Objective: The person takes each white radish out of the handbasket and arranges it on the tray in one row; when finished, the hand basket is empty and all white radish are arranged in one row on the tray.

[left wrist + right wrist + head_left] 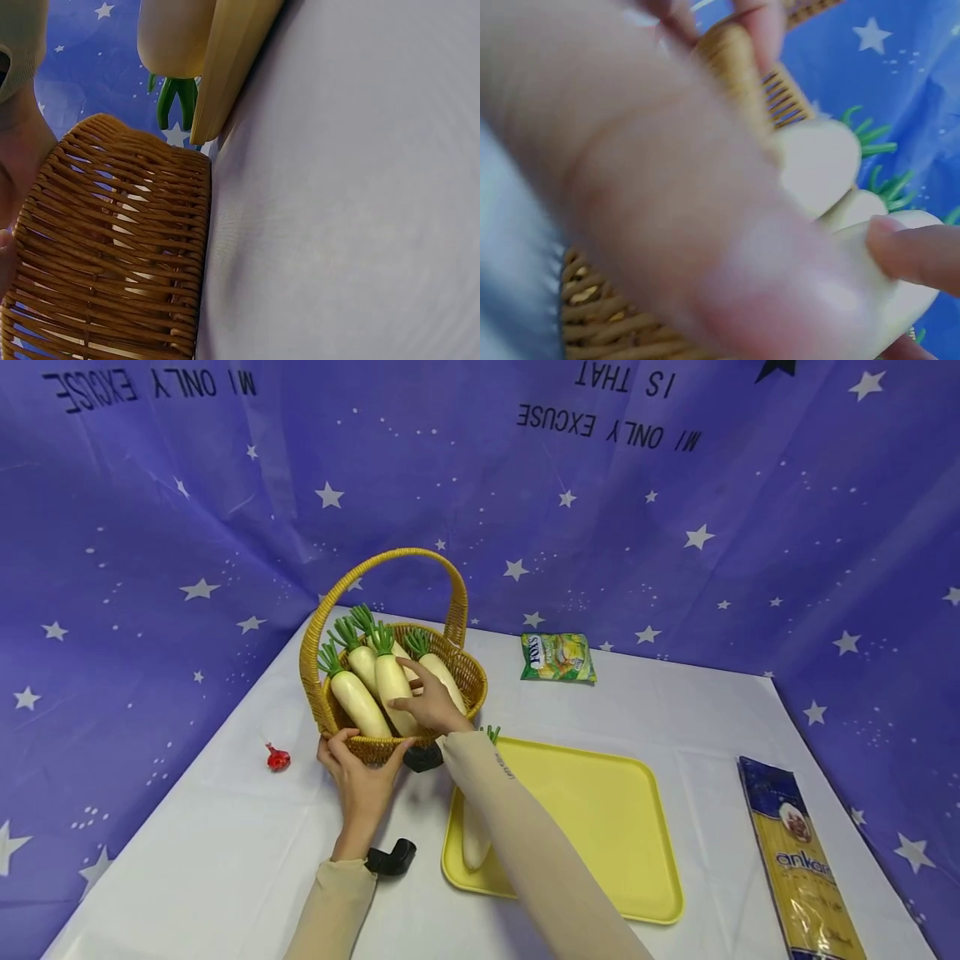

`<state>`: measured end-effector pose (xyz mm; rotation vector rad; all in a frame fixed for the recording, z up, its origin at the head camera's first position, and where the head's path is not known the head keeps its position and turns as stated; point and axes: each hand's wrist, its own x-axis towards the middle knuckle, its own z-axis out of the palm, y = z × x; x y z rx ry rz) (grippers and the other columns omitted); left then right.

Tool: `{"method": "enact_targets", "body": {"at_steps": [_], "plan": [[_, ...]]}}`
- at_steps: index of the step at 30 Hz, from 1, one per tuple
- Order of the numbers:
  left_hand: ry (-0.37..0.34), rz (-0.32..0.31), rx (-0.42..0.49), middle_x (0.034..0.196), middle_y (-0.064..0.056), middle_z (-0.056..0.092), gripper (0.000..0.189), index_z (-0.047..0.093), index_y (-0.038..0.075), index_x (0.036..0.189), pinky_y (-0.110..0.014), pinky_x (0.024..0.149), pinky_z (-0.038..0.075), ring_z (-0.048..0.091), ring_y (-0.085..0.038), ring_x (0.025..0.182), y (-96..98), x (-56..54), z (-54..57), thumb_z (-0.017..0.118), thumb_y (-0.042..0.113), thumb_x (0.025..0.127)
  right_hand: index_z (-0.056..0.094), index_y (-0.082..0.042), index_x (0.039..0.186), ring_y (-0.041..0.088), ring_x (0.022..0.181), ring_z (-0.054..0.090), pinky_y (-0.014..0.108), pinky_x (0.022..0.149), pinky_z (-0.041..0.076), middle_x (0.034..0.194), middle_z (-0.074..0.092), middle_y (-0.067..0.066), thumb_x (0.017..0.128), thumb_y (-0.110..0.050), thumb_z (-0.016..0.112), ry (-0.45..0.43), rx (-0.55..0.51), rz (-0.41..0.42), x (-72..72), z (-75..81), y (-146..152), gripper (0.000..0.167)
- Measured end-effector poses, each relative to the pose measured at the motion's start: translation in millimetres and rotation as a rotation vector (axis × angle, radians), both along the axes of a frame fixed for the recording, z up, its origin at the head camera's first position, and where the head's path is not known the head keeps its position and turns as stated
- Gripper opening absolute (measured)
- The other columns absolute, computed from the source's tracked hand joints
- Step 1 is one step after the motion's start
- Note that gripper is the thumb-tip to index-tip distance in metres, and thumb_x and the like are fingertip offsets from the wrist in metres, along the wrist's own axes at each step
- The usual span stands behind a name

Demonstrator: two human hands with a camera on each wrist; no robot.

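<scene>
A wicker basket (468,677) with a tall arched handle stands at the left of the table, filled with several white radishes with green stem tufts. My left hand (363,781) holds the basket's front rim, thumb and fingers spread along it. Over the basket, my right hand (431,700) grips the middle radish (392,681) between thumb and fingers; in the right wrist view, a blurred thumb (780,300) covers much of that radish. Another radish (474,839) lies along the left side of a yellow tray (592,827), partly hidden by my right sleeve.
A green candy bag (558,657) lies at the back of the table. On the far right is a long pasta packet (802,860). A small red-wrapped candy (277,758) sits left of the basket. Star-printed blue cloth (480,485) walls the table's back and sides.
</scene>
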<state>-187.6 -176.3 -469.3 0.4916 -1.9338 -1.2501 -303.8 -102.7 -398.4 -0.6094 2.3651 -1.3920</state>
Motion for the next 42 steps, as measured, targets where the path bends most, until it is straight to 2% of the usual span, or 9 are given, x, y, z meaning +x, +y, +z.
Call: {"method": "enact_targets", "body": {"at_steps": [5, 12, 17, 23, 27, 30, 37, 42], "plan": [[0.004, -0.002, -0.001, 0.129, -0.023, 0.018, 0.072, 0.035, 0.004, 0.108, -0.048, 0.104, 0.021, 0.017, -0.03, 0.129, 0.3, 0.2, -0.7, 0.082, 0.033, 0.063, 0.033, -0.036, 0.137, 0.024, 0.103, 0.056, 0.034, 0.074, 0.05, 0.122, 0.05, 0.013, 0.079, -0.021, 0.07, -0.078, -0.165, -0.049, -3.0, 6.6, 6.1, 0.07], [-0.023, -0.007, 0.025, 0.132, -0.021, 0.016, 0.071, 0.035, 0.007, 0.11, -0.049, 0.106, 0.019, 0.013, -0.031, 0.132, 0.1, -0.9, 0.6, 0.081, 0.036, 0.063, 0.034, -0.038, 0.136, 0.025, 0.099, 0.06, 0.038, 0.076, 0.052, 0.119, 0.053, 0.013, 0.079, -0.019, 0.07, -0.145, -0.366, -0.034, 1.3, 37.1, 25.0, 0.07], [-0.036, -0.002, 0.027, 0.131, -0.022, 0.018, 0.072, 0.036, 0.007, 0.11, -0.049, 0.106, 0.019, 0.015, -0.033, 0.131, -0.9, -0.8, 1.8, 0.081, 0.038, 0.063, 0.032, -0.038, 0.136, 0.023, 0.106, 0.057, 0.037, 0.077, 0.052, 0.122, 0.053, 0.011, 0.081, -0.02, 0.068, -0.111, -0.409, -0.001, 15.0, 58.8, 49.8, 0.067], [-0.055, -0.008, 0.043, 0.132, -0.022, 0.017, 0.073, 0.035, 0.007, 0.111, -0.049, 0.106, 0.019, 0.014, -0.033, 0.132, -0.8, 0.0, 2.1, 0.08, 0.04, 0.064, 0.034, -0.04, 0.133, 0.022, 0.099, 0.059, 0.037, 0.075, 0.052, 0.115, 0.057, 0.011, 0.081, -0.022, 0.068, -0.095, -0.374, -0.038, 38.1, 64.0, 90.0, 0.065], [-0.058, -0.012, 0.049, 0.132, -0.021, 0.017, 0.073, 0.035, 0.007, 0.111, -0.05, 0.106, 0.019, 0.013, -0.034, 0.132, -1.3, 0.9, 1.6, 0.08, 0.039, 0.064, 0.034, -0.039, 0.132, 0.018, 0.093, 0.062, 0.035, 0.073, 0.052, 0.111, 0.058, 0.012, 0.08, -0.023, 0.069, -0.133, -0.317, -0.109, 55.0, 55.2, 115.9, 0.065], [-0.059, -0.015, 0.054, 0.132, -0.021, 0.017, 0.073, 0.035, 0.007, 0.111, -0.051, 0.106, 0.019, 0.013, -0.034, 0.133, -0.9, 1.2, 2.2, 0.08, 0.04, 0.064, 0.034, -0.037, 0.133, 0.016, 0.087, 0.063, 0.033, 0.071, 0.052, 0.111, 0.058, 0.012, 0.079, -0.023, 0.07, -0.161, -0.269, -0.17, 66.6, 41.8, 135.3, 0.066], [-0.055, -0.014, 0.046, 0.131, -0.02, 0.018, 0.071, 0.035, 0.009, 0.11, -0.05, 0.106, 0.019, 0.013, -0.033, 0.132, -0.5, 1.2, 2.4, 0.08, 0.04, 0.064, 0.035, -0.028, 0.135, 0.016, 0.078, 0.061, 0.031, 0.065, 0.052, 0.103, 0.06, 0.014, 0.076, -0.024, 0.072, -0.225, -0.176, -0.294, 90.1, -8.9, 171.0, 0.07], [-0.059, -0.017, 0.046, 0.131, -0.019, 0.018, 0.071, 0.035, 0.009, 0.111, -0.051, 0.106, 0.019, 0.014, -0.034, 0.132, -0.6, 1.2, 2.3, 0.079, 0.04, 0.064, 0.03, -0.022, 0.138, 0.018, 0.077, 0.062, 0.033, 0.065, 0.052, 0.102, 0.058, 0.015, 0.077, -0.026, 0.071, -0.297, -0.16, -0.298, 105.1, -39.3, 187.3, 0.073]]}}
